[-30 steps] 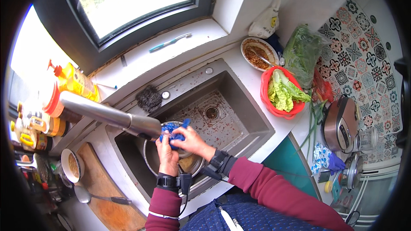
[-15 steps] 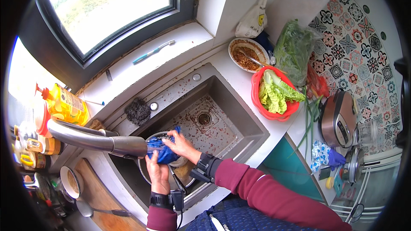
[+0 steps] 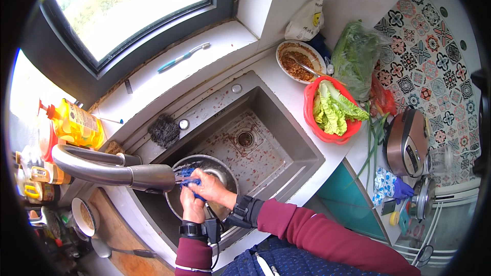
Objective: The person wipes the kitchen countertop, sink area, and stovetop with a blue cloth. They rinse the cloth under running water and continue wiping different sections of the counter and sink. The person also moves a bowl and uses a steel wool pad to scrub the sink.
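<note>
My left hand (image 3: 192,207) and my right hand (image 3: 210,187) are close together under the faucet head (image 3: 153,177). Both are closed around a crumpled blue cloth (image 3: 185,173), of which only small parts show between and beside the fingers; whether it is fabric or thin plastic is hard to tell. Water runs from the faucet onto it. Beneath my hands a round metal pot (image 3: 236,178) with water in it stands in the left part of the grey sink (image 3: 302,159). My forearms hide part of the pot.
Reddish scraps lie on the sink floor around the drain (image 3: 245,139). A dark scrubber (image 3: 163,132) sits on the sink's back ledge. Right of the sink are a red basket (image 3: 310,117) with lettuce leaves and a bowl (image 3: 283,51) with a spoon. A cutting board (image 3: 115,225) lies left.
The blue cloth, spread larger before, is now bunched small inside my hands. My right hand has come down against my left, and more of the pot shows.
</note>
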Action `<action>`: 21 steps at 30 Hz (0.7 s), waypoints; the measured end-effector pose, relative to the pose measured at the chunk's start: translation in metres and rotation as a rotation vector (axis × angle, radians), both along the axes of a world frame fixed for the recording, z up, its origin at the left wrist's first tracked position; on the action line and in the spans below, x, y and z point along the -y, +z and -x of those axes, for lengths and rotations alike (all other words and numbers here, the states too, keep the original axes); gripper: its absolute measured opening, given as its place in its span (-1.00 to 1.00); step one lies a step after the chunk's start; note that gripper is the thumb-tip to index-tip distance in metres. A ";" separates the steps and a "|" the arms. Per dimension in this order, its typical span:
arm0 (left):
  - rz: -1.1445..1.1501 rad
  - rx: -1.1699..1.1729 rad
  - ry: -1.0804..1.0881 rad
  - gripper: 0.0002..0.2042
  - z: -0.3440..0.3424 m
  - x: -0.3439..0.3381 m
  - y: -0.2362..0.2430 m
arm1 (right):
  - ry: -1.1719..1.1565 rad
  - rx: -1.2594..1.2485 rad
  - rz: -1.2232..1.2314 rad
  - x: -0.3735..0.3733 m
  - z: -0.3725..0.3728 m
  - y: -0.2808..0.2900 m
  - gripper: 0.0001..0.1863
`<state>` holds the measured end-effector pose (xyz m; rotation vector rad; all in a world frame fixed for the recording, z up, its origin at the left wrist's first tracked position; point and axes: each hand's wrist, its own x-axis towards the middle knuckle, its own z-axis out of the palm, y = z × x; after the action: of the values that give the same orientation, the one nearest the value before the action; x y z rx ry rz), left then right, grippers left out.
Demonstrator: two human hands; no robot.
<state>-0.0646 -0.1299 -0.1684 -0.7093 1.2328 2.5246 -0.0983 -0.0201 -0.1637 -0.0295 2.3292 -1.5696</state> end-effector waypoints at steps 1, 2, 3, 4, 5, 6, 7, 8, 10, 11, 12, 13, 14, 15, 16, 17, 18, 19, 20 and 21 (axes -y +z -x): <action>-0.027 0.019 0.014 -0.53 -0.004 -0.004 0.004 | -0.051 -0.003 -0.013 -0.001 0.002 -0.006 -0.62; -0.016 0.007 0.029 -0.53 -0.003 -0.010 0.005 | -0.067 -0.006 -0.090 -0.004 0.006 -0.013 -0.62; -0.023 -0.048 0.027 -0.52 -0.004 -0.012 0.006 | -0.145 -0.038 -0.058 -0.006 0.011 -0.019 -0.60; -0.085 0.054 0.084 -0.55 0.002 -0.015 0.004 | -0.165 -0.002 -0.135 -0.012 0.016 -0.024 -0.56; 0.103 0.030 0.013 -0.55 0.002 -0.015 0.004 | -0.181 0.067 -0.173 -0.015 0.019 -0.026 -0.50; 0.056 0.096 0.122 -0.60 0.011 -0.014 0.001 | -0.168 0.117 -0.156 -0.020 0.023 -0.026 -0.44; -0.044 0.060 0.204 -0.64 0.016 -0.013 -0.001 | -0.140 0.140 -0.101 -0.024 0.027 -0.024 -0.40; -0.078 0.009 0.281 -0.66 0.024 -0.011 -0.004 | -0.039 0.332 0.158 -0.031 0.031 -0.021 -0.37; 0.068 -0.035 0.269 -0.63 0.030 -0.006 -0.004 | -0.067 0.688 0.448 -0.048 0.033 -0.012 -0.45; 0.134 -0.008 0.217 -0.63 0.031 -0.003 -0.003 | -0.101 0.699 0.525 -0.056 0.036 -0.008 -0.50; 0.100 0.134 0.195 -0.64 0.030 -0.001 -0.001 | -0.061 0.560 0.669 -0.058 0.036 -0.005 -0.46; 0.042 0.332 0.199 -0.64 0.029 0.001 0.001 | -0.071 0.436 0.773 -0.062 0.035 -0.003 -0.40; -0.046 0.412 0.220 -0.63 0.027 0.002 0.003 | -0.071 0.488 0.786 -0.063 0.034 -0.001 -0.39; -0.069 0.248 0.197 -0.63 0.026 0.001 0.004 | -0.085 0.526 0.801 -0.062 0.032 -0.001 -0.38; -0.089 0.159 0.205 -0.63 0.027 -0.001 0.004 | -0.096 0.552 0.834 -0.061 0.030 0.000 -0.35; -0.121 0.031 0.206 -0.63 0.026 -0.005 0.003 | -0.120 0.527 0.790 -0.059 0.027 0.000 -0.35; -0.065 0.098 0.300 -0.63 0.030 -0.009 -0.001 | -0.137 0.492 0.762 -0.057 0.025 0.001 -0.35; -0.078 0.048 0.346 -0.65 0.029 -0.013 -0.005 | -0.166 0.480 0.698 -0.055 0.023 0.002 -0.34; -0.125 0.049 0.388 -0.65 0.033 -0.018 -0.011 | -0.263 0.495 0.704 -0.053 0.021 0.004 -0.35; -0.172 0.056 0.444 -0.66 0.032 -0.023 -0.017 | -0.254 0.454 0.712 -0.051 0.019 0.006 -0.37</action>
<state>-0.0970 -0.1071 -0.1850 -1.1038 0.9018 2.8883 -0.1177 0.0311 -0.1574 0.4211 1.3950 -2.1765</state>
